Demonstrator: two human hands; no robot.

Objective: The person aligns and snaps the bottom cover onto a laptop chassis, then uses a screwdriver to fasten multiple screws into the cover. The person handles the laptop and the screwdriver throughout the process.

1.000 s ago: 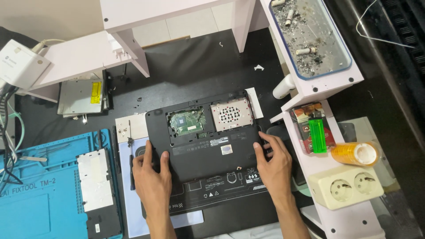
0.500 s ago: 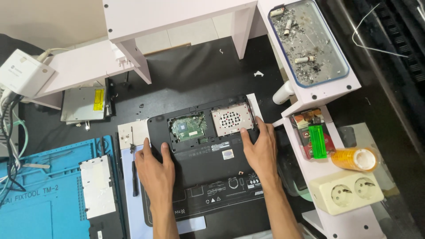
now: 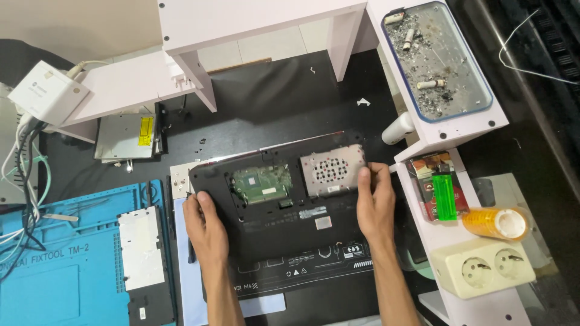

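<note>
A black laptop base (image 3: 290,223), turned underside up, is seen in the centre of the frame on a dark desk (image 3: 272,102). Its long axis is laid from left to right across the picture, with the far edge tilted slightly up toward the right. The left hand (image 3: 206,226) is pressed on the left edge of the base, fingers spread and curled over the rim near the upper left corner. The right hand (image 3: 374,202) is set on the right edge, fingers laid flat beside the perforated silver cover (image 3: 332,172). Nothing is clenched; the base is gripped at its 2 short sides, 1 hand to each, and both hands are equally near it. The base lies directly ahead of the wrists, between the 2 forearms.

A green circuit module (image 3: 263,182) is exposed in an open bay just left of the silver cover. At the lower left of the frame a blue work mat (image 3: 60,265) is spread, with a flat grey panel (image 3: 140,247) lying on it. At the right, a green lighter (image 3: 445,196), an orange roll of tape (image 3: 496,222) and a cream double socket (image 3: 483,267) are ranged on a white shelf (image 3: 435,136). A tray of ash (image 3: 435,60) is placed at the upper right.
</note>
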